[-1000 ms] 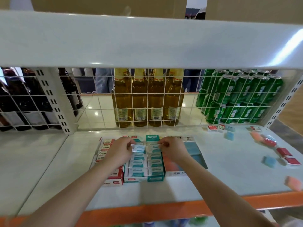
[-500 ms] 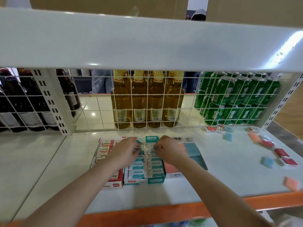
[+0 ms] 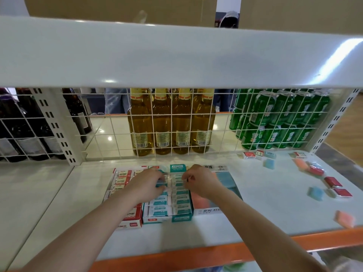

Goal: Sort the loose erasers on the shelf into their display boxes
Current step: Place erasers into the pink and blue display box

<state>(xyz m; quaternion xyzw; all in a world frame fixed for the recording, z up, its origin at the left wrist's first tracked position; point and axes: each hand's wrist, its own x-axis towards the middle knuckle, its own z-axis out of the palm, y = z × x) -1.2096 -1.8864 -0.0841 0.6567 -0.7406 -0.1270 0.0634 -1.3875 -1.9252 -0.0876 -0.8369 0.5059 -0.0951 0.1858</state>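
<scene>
White shelf [image 3: 255,218] holds display boxes [image 3: 167,213], wire grid [image 3: 110,134] behind

The shelf [image 3: 255,209] was white with an orange front edge. Teal-and-white erasers [image 3: 160,208] filled the teal box [image 3: 181,217]; beside it, a red-and-white box [image 3: 133,222]. Loose erasers were red [image 3: 342,192], blue [image 3: 315,192] and orange [image 3: 344,218]. Green cans [image 3: 275,122] stood behind white wire mesh [image 3: 170,122].

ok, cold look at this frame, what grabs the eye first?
Both hands, left hand and right hand, meet over the teal eraser box mid-shelf, fingers curled among its eraser packs. Behind the wire grid stand yellow bottles and green cans. Loose erasers lie scattered on the shelf's right side.
</scene>
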